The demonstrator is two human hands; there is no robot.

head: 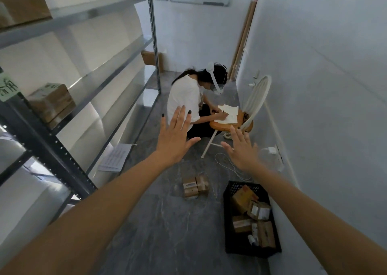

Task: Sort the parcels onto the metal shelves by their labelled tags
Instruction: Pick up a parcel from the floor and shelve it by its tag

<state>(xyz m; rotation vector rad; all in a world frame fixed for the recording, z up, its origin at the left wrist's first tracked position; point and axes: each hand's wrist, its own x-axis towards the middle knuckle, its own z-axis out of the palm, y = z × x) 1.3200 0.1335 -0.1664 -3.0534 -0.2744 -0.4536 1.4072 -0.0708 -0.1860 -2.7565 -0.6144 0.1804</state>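
Right now neither hand holds anything: the left hand (173,136) and right hand (240,151) reach forward, fingers (180,115) spread flat. Most small brown cardboard parcels (243,197) sit in the black plastic crate (227,228) on the floor (167,222), two more near it. Best to lift one, read its label, then match the green paper tag (8,87) on the grey metal shelves (83,15).

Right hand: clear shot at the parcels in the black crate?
Probably yes. The right hand is open and empty, the black crate sits open-topped on the floor on that side, and nothing covers the parcels.
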